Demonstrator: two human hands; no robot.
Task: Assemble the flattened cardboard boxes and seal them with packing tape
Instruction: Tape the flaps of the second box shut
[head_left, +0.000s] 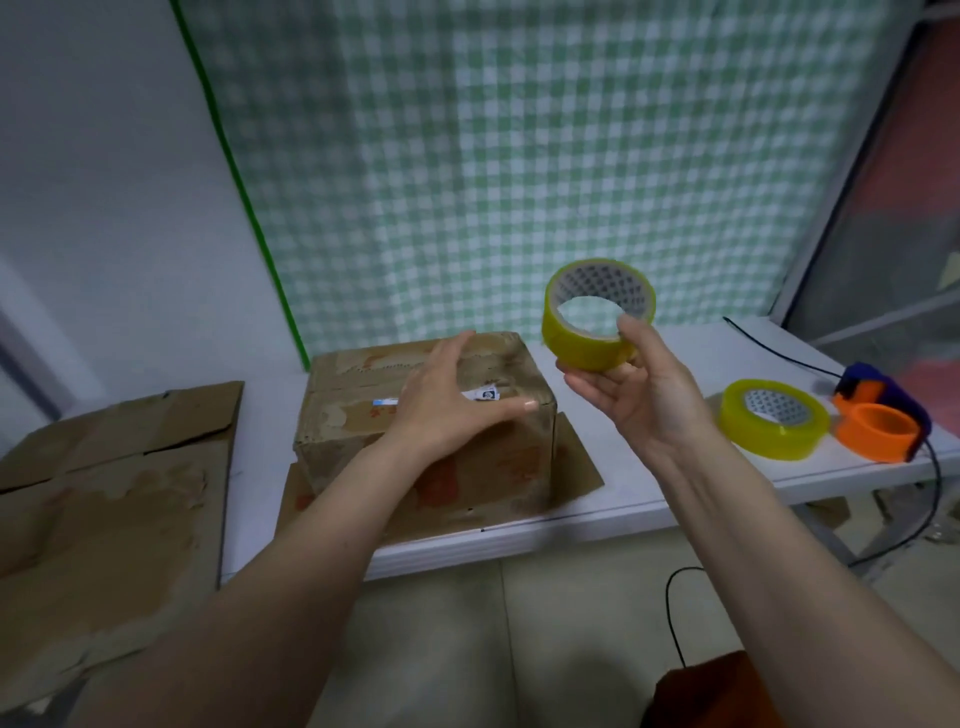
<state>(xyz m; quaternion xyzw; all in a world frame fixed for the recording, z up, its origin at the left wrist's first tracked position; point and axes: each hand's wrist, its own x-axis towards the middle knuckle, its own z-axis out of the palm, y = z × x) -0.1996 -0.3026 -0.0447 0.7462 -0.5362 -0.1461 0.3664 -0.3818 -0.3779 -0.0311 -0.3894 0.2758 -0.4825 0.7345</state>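
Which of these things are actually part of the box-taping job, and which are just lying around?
Part of the job:
- assembled cardboard box, under the left hand
- yellow tape roll, held in the right hand
- flattened cardboard at the left
- spare tape roll
- orange tape dispenser

Just lying about:
- black cable
- checked curtain

A white surface (675, 467) runs across the middle of the view. Behind it, from ten to two o'clock, hangs a green-and-white checked cloth (519, 156) with a green strip (244, 208) down its left edge; left of that is a plain pale wall (104, 156). A black cable (779, 351) crosses the surface at three o'clock and drops over its edge. Another black cable (670, 613) loops over the pale floor (467, 649) at five o'clock, beside something reddish-brown (711, 691), perhaps cloth.
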